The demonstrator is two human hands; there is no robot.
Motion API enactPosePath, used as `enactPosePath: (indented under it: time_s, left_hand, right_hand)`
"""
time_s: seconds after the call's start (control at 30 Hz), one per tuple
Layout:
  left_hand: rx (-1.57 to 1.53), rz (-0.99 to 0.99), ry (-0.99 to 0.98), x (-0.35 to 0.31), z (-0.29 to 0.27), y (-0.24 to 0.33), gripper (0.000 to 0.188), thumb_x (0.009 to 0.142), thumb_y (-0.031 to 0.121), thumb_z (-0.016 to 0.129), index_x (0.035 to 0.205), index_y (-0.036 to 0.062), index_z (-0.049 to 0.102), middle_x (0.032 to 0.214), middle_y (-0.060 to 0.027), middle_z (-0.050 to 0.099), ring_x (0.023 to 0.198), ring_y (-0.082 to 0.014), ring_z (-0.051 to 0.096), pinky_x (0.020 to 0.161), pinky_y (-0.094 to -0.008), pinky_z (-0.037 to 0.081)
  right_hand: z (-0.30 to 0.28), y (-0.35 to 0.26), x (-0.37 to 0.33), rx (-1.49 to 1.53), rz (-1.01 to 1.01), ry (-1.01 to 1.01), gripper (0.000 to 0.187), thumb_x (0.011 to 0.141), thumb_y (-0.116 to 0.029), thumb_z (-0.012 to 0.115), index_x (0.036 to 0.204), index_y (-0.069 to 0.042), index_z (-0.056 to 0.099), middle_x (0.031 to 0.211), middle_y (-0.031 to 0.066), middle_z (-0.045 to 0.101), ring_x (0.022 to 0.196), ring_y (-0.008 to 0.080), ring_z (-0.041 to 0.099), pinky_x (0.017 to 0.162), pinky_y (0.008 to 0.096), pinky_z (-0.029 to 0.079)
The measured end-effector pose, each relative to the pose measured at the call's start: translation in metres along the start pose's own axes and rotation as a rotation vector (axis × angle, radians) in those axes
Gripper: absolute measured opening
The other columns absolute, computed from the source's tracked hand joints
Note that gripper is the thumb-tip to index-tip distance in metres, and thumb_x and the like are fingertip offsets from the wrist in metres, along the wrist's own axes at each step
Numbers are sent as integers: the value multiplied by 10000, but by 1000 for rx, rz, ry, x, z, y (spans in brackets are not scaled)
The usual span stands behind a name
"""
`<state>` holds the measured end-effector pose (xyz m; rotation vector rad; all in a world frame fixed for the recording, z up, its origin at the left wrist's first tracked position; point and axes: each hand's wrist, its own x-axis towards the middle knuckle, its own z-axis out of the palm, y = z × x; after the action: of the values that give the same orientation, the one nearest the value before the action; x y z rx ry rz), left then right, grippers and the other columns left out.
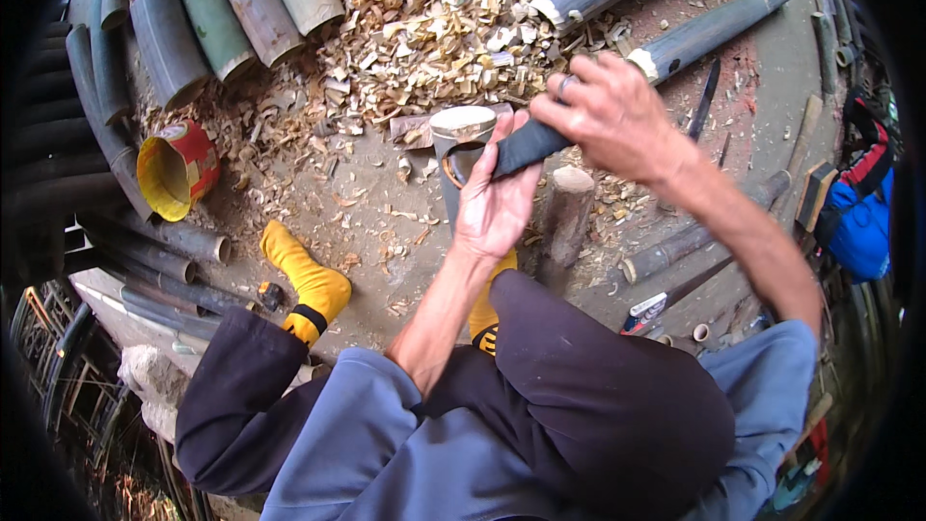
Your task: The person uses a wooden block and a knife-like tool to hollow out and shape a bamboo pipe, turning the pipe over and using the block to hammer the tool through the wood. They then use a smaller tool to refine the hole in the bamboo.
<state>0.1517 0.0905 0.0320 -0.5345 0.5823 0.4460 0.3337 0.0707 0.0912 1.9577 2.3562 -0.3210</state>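
My right hand [612,116], with a ring on one finger, is closed round a dark, flat, strap-like piece [531,147]. My left hand [497,198] has its palm turned up and holds the lower end of that piece between thumb and fingers. What the piece is made of, and whether it is a tool's handle, I cannot tell. Close beside my left fingers stands a bamboo stem [463,122] with a pale round top and a dark hollow below it. Just right of my left hand rises a short wooden post [569,207].
A heap of wood shavings [424,29] lies ahead. Bamboo poles lie at the far left [227,5] and far right [714,31]. A red and yellow tin [178,171] is tipped over at left. A long dark blade [706,96] and a blue bag [860,232] are at right.
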Motion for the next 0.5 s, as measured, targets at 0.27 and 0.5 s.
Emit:
enactPosePath:
  time_s: [0.27, 0.5]
  left_hand:
    - [-35, 96, 505, 11, 11, -35, 247, 947, 121, 455, 1118, -51, 502, 1159, -169, 557, 1121, -273, 537, 1028, -376, 422]
    - [551, -242, 690, -4, 8, -11, 251, 937, 163, 394, 995, -64, 485, 1124, -261, 513, 1024, -322, 549, 964, -380, 470]
  right_hand:
    - [35, 52, 7, 450, 31, -411, 250, 456, -104, 621, 706, -91, 611, 539, 123, 554, 564, 348, 566, 529, 449, 437]
    - [61, -23, -71, 889, 532, -567, 201, 560, -170, 646, 739, -80, 635, 545, 102, 587, 546, 274, 615, 547, 386, 518]
